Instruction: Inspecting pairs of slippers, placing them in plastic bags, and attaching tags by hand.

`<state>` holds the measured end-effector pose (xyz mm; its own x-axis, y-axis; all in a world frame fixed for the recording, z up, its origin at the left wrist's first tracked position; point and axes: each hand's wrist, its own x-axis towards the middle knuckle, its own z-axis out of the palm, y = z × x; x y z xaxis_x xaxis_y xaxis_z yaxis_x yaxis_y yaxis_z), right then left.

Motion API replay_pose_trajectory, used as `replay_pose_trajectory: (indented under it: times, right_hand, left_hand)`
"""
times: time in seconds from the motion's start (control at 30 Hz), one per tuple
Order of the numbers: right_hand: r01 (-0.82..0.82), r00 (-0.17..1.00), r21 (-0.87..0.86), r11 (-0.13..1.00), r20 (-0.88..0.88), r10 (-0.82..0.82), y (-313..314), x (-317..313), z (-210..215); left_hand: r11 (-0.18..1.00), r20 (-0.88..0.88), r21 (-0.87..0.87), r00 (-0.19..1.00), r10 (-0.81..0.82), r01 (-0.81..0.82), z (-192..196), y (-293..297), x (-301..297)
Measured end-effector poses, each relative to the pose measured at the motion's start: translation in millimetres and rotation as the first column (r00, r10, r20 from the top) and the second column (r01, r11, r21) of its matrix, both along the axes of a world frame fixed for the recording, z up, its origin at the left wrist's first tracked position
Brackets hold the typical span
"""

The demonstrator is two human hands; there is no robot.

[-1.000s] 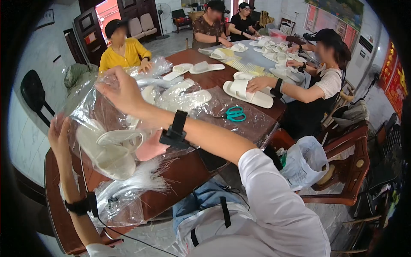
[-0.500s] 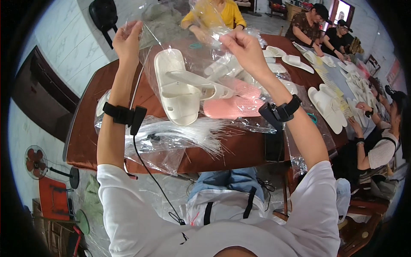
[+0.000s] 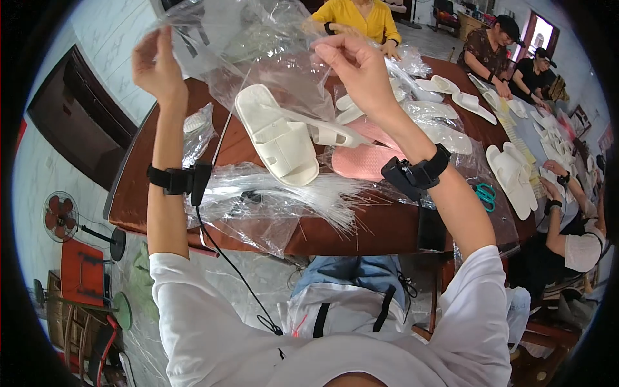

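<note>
A clear plastic bag (image 3: 258, 42) is spread in the air over the far edge of the table. My left hand (image 3: 158, 68) pinches its left side between thumb and fingers. On the other side, my right hand (image 3: 354, 71) is closed in a pinch on the bag. Below the bag lies a white slide slipper (image 3: 277, 138), with a second white slipper (image 3: 332, 134) partly hidden beside it. Next to them is a pair of pink slippers (image 3: 367, 162). Just nearer is a bundle of thin white plastic strips (image 3: 309, 200) in clear wrapping.
Turquoise scissors (image 3: 485, 197) lie on the brown table (image 3: 361, 235) near my right forearm. More white slippers (image 3: 511, 177) rest at the right. Across the table stands a person in yellow (image 3: 361, 18); several co-workers sit along the right side. A fan (image 3: 61, 216) stands left.
Both hands have moved, the left farther outward, and the bag is stretched wider between them. The white slippers show more plainly below the film. My view has shifted slightly.
</note>
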<state>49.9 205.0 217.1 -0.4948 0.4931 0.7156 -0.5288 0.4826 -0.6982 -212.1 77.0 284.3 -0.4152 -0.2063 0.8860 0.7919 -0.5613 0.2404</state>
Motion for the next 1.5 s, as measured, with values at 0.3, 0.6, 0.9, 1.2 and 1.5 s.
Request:
replay_pose_trajectory:
  times: [0.3, 0.6, 0.9, 1.2, 1.5]
  right_hand:
    - [-0.082, 0.991, -0.111, 0.99, -0.115, 0.069, -36, 30, 34]
    - [0.23, 0.917, -0.171, 0.958, 0.368, -0.154, -43, 129, -20]
    - [0.293, 0.796, -0.361, 0.885, 0.605, -0.016, -46, 175, -171]
    - [0.405, 0.66, -0.104, 0.908, 0.721, -0.212, -61, 196, -188]
    - [0.422, 0.689, -0.114, 0.899, 0.685, -0.237, -70, 214, -180]
  left_hand:
    - [0.971, -0.226, 0.037, 0.944, 0.239, -0.236, 56, -84, 61]
    - [0.57, 0.149, -0.799, 0.981, -0.121, 0.192, -7, -83, 84]
    - [-0.027, 0.209, -0.978, 0.971, -0.115, 0.208, -179, -34, 81]
    - [0.259, -0.149, -0.966, 0.871, -0.469, -0.026, -190, 13, 148]
    - [-0.206, 0.423, -0.879, 0.502, -0.754, 0.43, -185, 102, 210]
